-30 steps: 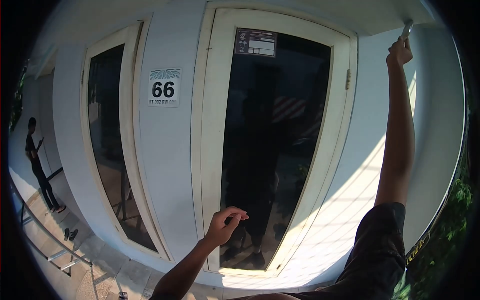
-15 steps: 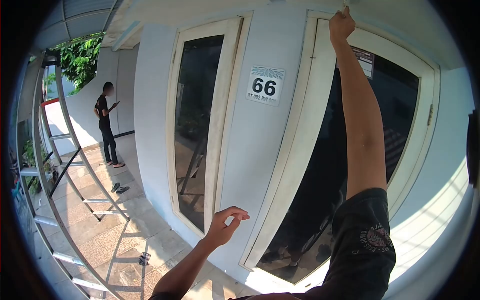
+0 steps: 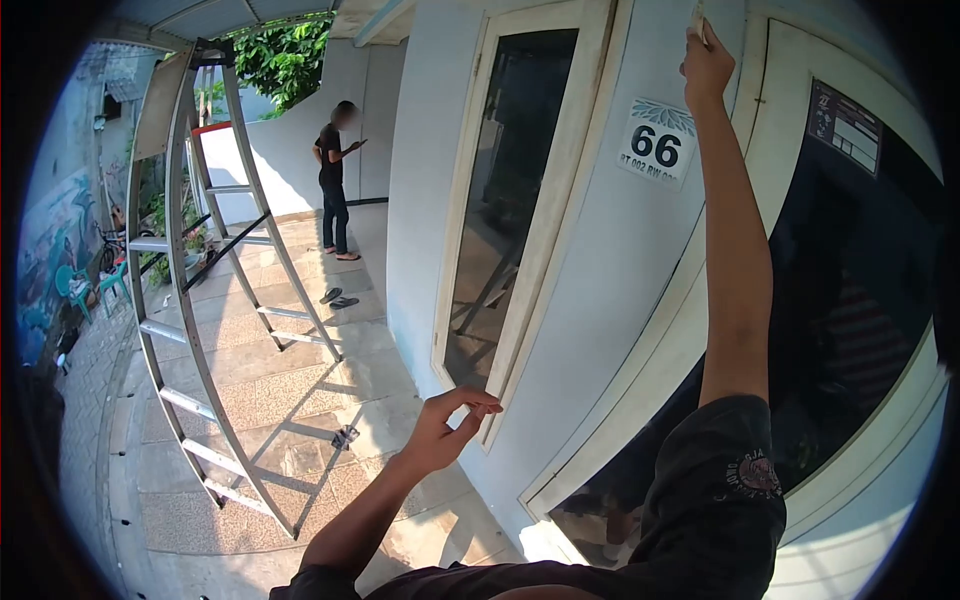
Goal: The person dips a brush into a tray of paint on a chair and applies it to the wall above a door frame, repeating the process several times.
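Observation:
My right hand [image 3: 708, 68] is raised high at the top of the view, in front of the pale wall beside the door frame. Its fingers are closed round a thin pale stick-like handle [image 3: 698, 17], whose upper end is cut off by the view. Lower down, in front of the wall's foot, my left hand [image 3: 440, 430] is loosely curled, fingertips and thumb drawn together, with nothing visible in it. A house number plate [image 3: 655, 145] reading 66 hangs on the wall just left of my right forearm.
An aluminium stepladder [image 3: 185, 330] stands on the tiled floor [image 3: 270, 400] at the left. Behind it a person [image 3: 333, 180] in dark clothes looks at a phone. Sandals [image 3: 340, 299] lie near the wall. A narrow window [image 3: 515, 190] and a dark glass door [image 3: 830, 330] face me.
My view has turned left, so ladder, person and number plate appear further right. My right hand now shows against the wall instead of the door frame's top, still holding the handle.

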Tool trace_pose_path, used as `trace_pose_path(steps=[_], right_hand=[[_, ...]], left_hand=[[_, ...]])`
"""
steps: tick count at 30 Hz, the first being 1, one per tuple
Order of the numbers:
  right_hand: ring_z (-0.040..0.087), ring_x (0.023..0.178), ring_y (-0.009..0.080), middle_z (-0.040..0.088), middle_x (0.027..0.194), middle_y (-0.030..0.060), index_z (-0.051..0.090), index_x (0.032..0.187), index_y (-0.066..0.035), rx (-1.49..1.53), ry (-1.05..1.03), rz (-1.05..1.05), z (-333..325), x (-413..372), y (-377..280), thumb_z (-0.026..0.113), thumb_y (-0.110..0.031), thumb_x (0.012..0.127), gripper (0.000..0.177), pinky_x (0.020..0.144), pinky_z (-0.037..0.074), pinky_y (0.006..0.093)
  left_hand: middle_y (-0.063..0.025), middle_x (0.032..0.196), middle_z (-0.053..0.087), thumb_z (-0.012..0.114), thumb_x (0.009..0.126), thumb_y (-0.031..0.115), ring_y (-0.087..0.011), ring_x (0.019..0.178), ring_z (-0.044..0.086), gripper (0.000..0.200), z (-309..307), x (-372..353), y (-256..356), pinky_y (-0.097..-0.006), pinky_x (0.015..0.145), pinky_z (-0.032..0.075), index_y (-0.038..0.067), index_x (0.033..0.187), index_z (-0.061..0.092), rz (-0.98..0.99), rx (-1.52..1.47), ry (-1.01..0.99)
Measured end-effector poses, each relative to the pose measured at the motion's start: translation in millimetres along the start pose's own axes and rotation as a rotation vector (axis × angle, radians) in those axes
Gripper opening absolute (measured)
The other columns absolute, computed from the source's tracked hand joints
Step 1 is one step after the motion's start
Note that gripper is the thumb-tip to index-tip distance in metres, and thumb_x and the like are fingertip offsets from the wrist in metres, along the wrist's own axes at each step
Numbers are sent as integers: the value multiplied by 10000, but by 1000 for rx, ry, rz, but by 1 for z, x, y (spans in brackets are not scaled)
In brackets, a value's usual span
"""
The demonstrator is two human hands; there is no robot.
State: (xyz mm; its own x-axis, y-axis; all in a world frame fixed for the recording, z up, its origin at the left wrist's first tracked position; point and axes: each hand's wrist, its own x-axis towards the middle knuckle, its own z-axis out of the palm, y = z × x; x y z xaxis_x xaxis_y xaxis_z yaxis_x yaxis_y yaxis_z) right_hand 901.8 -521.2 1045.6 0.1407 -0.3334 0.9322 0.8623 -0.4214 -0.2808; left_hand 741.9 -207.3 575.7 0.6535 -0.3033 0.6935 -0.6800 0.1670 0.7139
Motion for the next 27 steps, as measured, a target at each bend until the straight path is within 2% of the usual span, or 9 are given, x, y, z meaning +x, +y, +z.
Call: trace_pose_path(steps=[2,5,10,13,16,19,22,25,27], right_hand=[[386,562,49,492,710,-22,521,1416,-22,163,-109,167,-8,-72,-18,627,-101,961,473,467,343,239],[331,545,41,462,702,-32,517,1421,-27,354,-134,457,-37,-196,-35,607,-79,971,462,465,297,225],[291,512,30,419,659,-57,470,1448,-8,510,-338,929,-123,-403,3,577,-94,1003,465,448,245,214],[285,489,17,400,651,-61,510,1411,-14,569,-342,1199,-179,-495,16,563,-77,1005,415,426,229,204],[259,480,30,384,645,-59,443,1469,-24,620,-418,1335,-228,-541,8,556,-44,992,491,419,231,215],[269,491,29,381,660,-50,438,1470,-31,672,-462,1397,-262,-556,-1,541,-58,1000,482,432,231,203],[274,494,35,393,668,-47,435,1471,-30,694,-494,1429,-278,-551,-11,543,-58,997,488,439,244,207],[267,493,27,430,689,-42,476,1447,-33,777,-542,1424,-282,-541,-19,571,-56,987,471,428,252,203],[271,496,25,450,708,-34,489,1443,-52,821,-582,1404,-282,-533,-29,566,-62,990,459,431,262,198]], left_hand=[[-108,988,712,539,951,-35,-186,941,691,179,14,-8,9,-304,829,523,1,1081,657,8,7,9],[-110,1003,704,538,941,-44,-194,952,689,188,45,-23,17,-309,840,522,3,1080,654,-37,9,30],[-120,1056,699,533,947,-22,-250,1013,680,183,106,-45,31,-357,905,513,20,1084,646,-103,71,-90],[-119,1067,697,552,946,-10,-253,1032,672,197,151,-70,24,-360,911,509,24,1119,638,-198,32,-127],[-122,1087,680,578,964,52,-247,1000,661,211,206,-94,19,-355,902,510,20,1162,643,-228,20,-122],[-122,1153,658,611,967,130,-253,1002,652,269,259,-102,35,-371,911,504,33,1218,620,-328,-9,-277],[-133,1114,698,562,1009,264,-296,1087,636,270,282,-120,4,-404,952,487,43,1122,668,-555,238,-520],[-160,1088,705,505,1031,370,-316,1028,658,391,297,-139,-15,-416,921,499,34,1117,685,-661,352,-653],[-171,1104,699,480,1035,407,-329,1018,658,442,310,-150,-15,-422,925,496,28,1153,674,-657,284,-696]])
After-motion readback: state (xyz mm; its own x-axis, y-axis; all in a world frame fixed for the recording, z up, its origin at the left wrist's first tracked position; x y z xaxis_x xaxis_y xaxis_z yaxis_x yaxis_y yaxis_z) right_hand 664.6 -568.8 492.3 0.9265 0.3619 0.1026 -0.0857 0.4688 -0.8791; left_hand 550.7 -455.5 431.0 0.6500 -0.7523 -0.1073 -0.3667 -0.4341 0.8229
